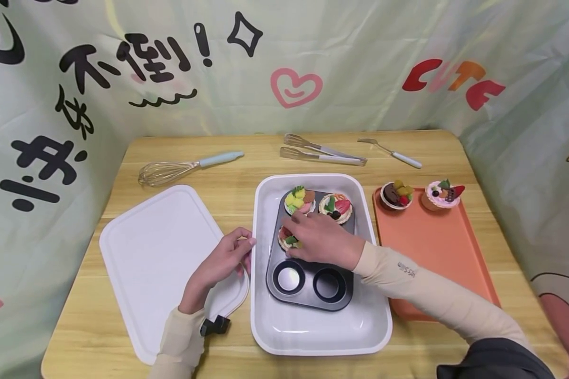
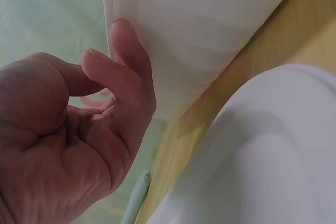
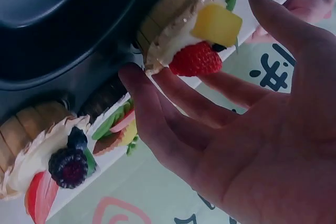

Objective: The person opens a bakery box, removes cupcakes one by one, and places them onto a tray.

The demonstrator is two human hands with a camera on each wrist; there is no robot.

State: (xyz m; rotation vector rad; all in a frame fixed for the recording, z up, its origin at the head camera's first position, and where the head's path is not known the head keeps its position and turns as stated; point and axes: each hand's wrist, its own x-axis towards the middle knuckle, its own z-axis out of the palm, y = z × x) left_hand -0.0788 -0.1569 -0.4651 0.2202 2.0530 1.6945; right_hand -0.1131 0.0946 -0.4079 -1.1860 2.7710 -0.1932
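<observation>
My right hand (image 1: 324, 237) reaches over a dark muffin tin (image 1: 308, 302), its fingers around a fruit-topped cupcake (image 1: 289, 241) in the left middle cup. In the right wrist view, fingertips touch or nearly touch this cupcake's edge (image 3: 163, 35), while the thumb stands apart from it. Two more fruit-topped cupcakes, one with yellow fruit (image 1: 297, 200) and one with a strawberry (image 1: 336, 206), sit in the far cups. The near cups show bare metal. Loosely curled, my left hand (image 1: 227, 255) touches the left side of the white basin (image 1: 322, 337) that holds the tin.
A white lid-like board (image 1: 156, 263) lies left of the basin. On the right, an orange tray (image 1: 436, 247) carries a chocolate cupcake (image 1: 395, 196) and a pink cupcake (image 1: 441, 196). A whisk (image 1: 170, 172), tongs (image 1: 324, 155) and a fork (image 1: 391, 151) lie along the back.
</observation>
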